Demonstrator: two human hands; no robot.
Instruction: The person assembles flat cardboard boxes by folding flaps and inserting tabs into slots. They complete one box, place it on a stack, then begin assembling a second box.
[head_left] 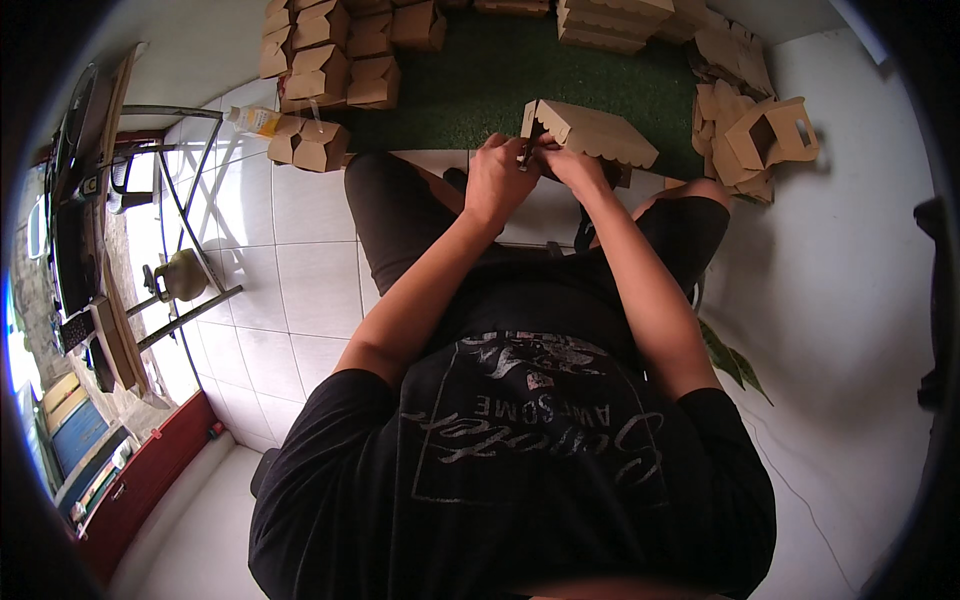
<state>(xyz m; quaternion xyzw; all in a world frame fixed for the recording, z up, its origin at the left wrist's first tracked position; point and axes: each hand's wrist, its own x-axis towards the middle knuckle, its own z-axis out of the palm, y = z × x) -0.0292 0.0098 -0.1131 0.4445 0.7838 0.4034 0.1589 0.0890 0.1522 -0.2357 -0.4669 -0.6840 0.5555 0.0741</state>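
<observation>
A brown cardboard box (605,137) with a scalloped lid edge sits tilted in front of my knees, at the near edge of the green mat. My left hand (500,182) is closed at the box's left end, around a small dark, shiny metal tool (523,155) whose kind I cannot make out. Just to its right, my right hand (572,168) grips the near left corner of the box, its fingertips partly hidden under the lid. Both hands are close together.
Folded brown boxes (318,75) are stacked at the far left of the green mat (480,70), beside a bottle (255,121) with yellow contents. More scalloped boxes (610,22) lie at the far right. Flattened cardboard and an open box (765,135) rest by the right wall.
</observation>
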